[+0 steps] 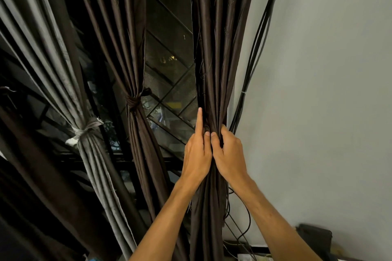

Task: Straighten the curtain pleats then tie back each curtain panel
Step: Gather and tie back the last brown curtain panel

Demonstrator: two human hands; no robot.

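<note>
I see both hands together on the right brown panel [214, 48], side by side and touching each other at the thumbs. The left hand [197, 154] lies on the left side of the gathered fabric. Its index finger points straight up along a fold, and the other fingers are curled into the cloth and grip it. The right hand [229, 152] is on the right side of the same bunch. Its fingers are bent round the folds and squeeze them, with the fingertips pushed into the fabric. Between the two hands the panel is pressed into a narrow bundle. Above them the pleats spread wider, and below them the cloth hangs down between the two forearms. I cannot tell if there is a band round this panel, because the hands cover that place.

To the left of the hands, and apart from them, hangs the middle brown panel [118, 38]. A brown tie [133, 100] is knotted round it, a little higher than the hands. Further left is the grey panel [48, 59], bound with a pale tie [84, 130]. Behind the panels I see a dark window grille [169, 91]. Just to the right of the held panel, black cables [258, 38] run down along the grey wall [328, 70], close to the right hand.
</note>
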